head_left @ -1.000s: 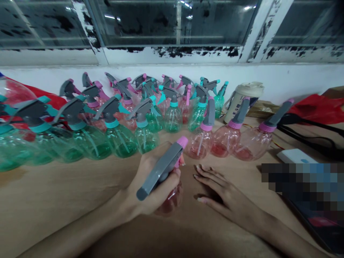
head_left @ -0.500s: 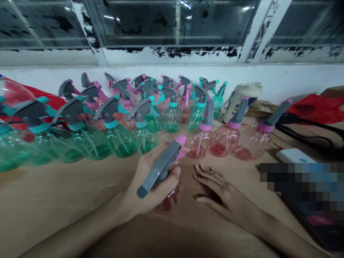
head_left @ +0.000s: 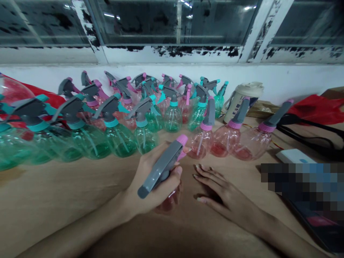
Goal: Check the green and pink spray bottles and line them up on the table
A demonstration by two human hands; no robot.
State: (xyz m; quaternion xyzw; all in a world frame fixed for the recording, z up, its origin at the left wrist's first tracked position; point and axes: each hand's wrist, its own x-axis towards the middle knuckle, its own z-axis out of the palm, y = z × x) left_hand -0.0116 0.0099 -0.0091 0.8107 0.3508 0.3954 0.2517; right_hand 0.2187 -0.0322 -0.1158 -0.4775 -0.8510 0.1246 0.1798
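Before the green bottles (head_left: 121, 138), the left hand (head_left: 153, 179) is closed around the neck of a pink spray bottle (head_left: 170, 200); right of that bottle, the right hand (head_left: 221, 190) lies open on the table (head_left: 80, 193), holding nothing.

Beige lidded cup (head_left: 243, 96) near wall (head_left: 298, 77), red plastic bag (head_left: 318, 109) and black straps (head_left: 309, 134) right, white box (head_left: 295, 156) nearer on worktop (head_left: 80, 193).
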